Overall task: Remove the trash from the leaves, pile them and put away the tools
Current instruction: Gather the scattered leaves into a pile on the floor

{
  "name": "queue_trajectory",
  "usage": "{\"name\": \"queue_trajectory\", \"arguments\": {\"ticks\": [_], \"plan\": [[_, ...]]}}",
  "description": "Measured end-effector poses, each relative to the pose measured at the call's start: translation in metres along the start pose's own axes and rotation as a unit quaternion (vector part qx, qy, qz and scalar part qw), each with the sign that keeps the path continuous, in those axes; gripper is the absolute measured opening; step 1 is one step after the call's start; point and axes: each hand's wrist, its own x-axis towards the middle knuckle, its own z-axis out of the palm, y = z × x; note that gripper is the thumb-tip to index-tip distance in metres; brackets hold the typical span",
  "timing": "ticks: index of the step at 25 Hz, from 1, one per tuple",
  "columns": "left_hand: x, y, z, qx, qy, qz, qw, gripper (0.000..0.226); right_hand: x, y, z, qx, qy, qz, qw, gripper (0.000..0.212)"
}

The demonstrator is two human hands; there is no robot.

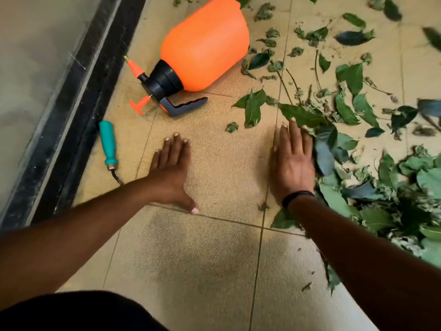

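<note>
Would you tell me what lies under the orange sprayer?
The orange sprayer lies on its side on the tiled floor; leaves reach its right edge. Anything beneath it is hidden.

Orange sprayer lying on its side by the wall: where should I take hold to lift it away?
Grip the black handle of the orange sprayer. It juts out toward you along the floor, free of leaves, so come from the near side with the left hand, which is nearer. The tank looks too wide for one hand.
</note>
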Motion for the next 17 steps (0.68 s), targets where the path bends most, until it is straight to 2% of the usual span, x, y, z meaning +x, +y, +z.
{"name": "queue_trajectory", "arguments": {"ticks": [1,3,5,7,12,15,17], "plan": [[0.003,0.010,-0.009,0.028,-0.046,-0.022,0.998,0.175,-0.002,-0.002,-0.002,-0.024,0.015,-0.023,0.999,0.063],[0.007,0.026,-0.019,0.065,-0.111,-0.065,0.990,0.181,-0.003,-0.030,0.004,-0.034,-0.033,-0.118,0.992,0.066],[0.011,0.034,-0.023,0.100,-0.136,-0.101,0.980,0.181,0.007,-0.067,0.020,-0.055,-0.113,-0.238,0.963,0.063],[0.014,0.037,-0.025,0.120,-0.152,-0.131,0.972,0.181,0.027,-0.088,0.027,-0.103,-0.143,-0.310,0.934,0.062],[0.011,0.034,-0.030,0.094,-0.150,-0.122,0.977,0.182,0.083,-0.048,-0.006,-0.217,-0.170,-0.287,0.917,0.076],[0.005,0.031,-0.028,0.099,-0.141,-0.101,0.980,0.183,0.104,-0.004,-0.054,-0.303,-0.212,-0.254,0.894,0.076],[0.004,0.032,-0.031,0.097,-0.140,-0.095,0.981,0.185,0.093,0.016,-0.081,-0.313,-0.219,-0.259,0.887,0.076]]}}
